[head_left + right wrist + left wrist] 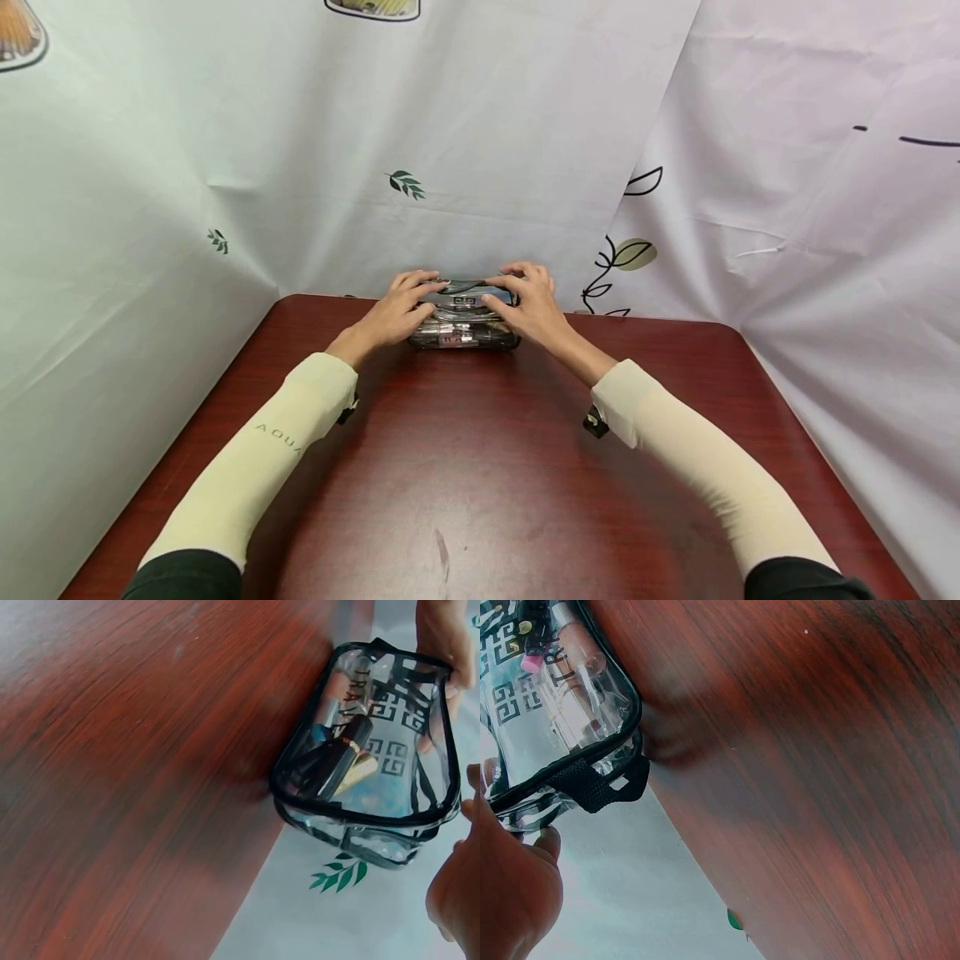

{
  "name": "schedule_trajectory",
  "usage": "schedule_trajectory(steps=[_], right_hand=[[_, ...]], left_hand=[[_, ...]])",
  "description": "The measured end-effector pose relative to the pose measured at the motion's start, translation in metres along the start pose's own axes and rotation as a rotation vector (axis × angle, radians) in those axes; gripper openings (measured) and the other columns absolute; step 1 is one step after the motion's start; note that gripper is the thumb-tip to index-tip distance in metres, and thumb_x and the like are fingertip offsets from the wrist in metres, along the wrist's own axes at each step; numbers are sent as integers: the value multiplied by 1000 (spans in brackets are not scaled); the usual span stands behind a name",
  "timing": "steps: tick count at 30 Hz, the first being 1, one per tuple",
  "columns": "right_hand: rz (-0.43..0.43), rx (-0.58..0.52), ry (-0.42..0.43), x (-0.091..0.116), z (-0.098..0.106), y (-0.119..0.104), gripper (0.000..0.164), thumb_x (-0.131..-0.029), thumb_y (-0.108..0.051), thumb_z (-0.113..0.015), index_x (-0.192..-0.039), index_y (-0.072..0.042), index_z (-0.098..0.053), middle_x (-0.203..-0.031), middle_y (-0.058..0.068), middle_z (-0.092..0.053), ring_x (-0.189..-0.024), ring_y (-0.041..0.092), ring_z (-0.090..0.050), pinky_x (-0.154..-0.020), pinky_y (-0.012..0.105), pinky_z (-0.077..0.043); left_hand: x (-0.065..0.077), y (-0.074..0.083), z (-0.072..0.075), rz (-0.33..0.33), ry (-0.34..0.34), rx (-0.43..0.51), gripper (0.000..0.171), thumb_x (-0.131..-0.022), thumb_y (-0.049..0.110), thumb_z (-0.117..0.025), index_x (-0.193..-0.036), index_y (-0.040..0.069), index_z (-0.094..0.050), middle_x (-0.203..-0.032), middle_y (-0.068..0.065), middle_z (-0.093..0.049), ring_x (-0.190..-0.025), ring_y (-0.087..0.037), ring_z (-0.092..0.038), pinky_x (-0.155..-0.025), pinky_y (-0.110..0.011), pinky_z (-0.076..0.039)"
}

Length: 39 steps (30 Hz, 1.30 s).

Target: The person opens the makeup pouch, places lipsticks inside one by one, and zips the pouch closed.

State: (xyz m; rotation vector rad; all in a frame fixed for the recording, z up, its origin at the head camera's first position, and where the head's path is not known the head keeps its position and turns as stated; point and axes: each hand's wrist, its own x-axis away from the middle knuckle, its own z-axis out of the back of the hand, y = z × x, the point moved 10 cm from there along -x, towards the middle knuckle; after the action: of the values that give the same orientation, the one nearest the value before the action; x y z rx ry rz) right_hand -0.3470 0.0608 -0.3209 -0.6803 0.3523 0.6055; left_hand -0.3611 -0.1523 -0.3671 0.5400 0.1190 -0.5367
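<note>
A clear plastic cosmetic bag (465, 336) with black piping stands near the back edge of the table, several small cosmetics showing through its wall. My left hand (396, 312) holds the bag's top left part, thumb at the front and fingers over the top. In the left wrist view, only part of this hand (517, 885) shows beside the bag's upper corner. On the other side, my right hand (534, 304) has its thumb and index finger around the top right edge. The right wrist view shows this hand (457, 885) partly cut off, fingertips right at the rim.
The dark red wooden table (465, 467) has a glossy surface and rounded back corners. White cloth (495, 125) with printed leaves hangs close behind the bag and along both sides. A dark lipstick-like tube (345, 757) and a gold-coloured item (358, 772) lie inside the bag.
</note>
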Motion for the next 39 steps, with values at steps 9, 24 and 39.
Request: schedule_trajectory(steps=[9, 24, 39], right_hand=[[-14, -23, 43, 8, 9, 14, 34, -108, -27, -76, -137, -8, -82, -151, 22, -63, -141, 46, -47, -114, 66, -31], [-25, -56, 129, 24, 25, 36, 28, -110, -25, -72, -128, -8, -85, -140, 18, -71, -137, 45, -54, -112, 67, -36], [-154, -40, 62, 42, 18, 63, 31, -111, -27, -71, -132, -8, -84, -145, 18, -67, -136, 44, -53, -112, 65, -37]], left_hand=[[0, -2, 5, 4, 16, 25, 56, -115, 16, -44, -170, 9, -52, -183, -17, -36, -171, -47, -21, -136, -72, -20], [0, 0, 6, -3, 25, 18, 55, -115, 14, -46, -169, 7, -53, -182, -18, -38, -170, -47, -23, -135, -72, -21], [-2, 0, 1, 4, -6, -26, 55, -117, 23, -43, -171, 12, -52, -183, -15, -37, -170, -46, -23, -135, -72, -25]])
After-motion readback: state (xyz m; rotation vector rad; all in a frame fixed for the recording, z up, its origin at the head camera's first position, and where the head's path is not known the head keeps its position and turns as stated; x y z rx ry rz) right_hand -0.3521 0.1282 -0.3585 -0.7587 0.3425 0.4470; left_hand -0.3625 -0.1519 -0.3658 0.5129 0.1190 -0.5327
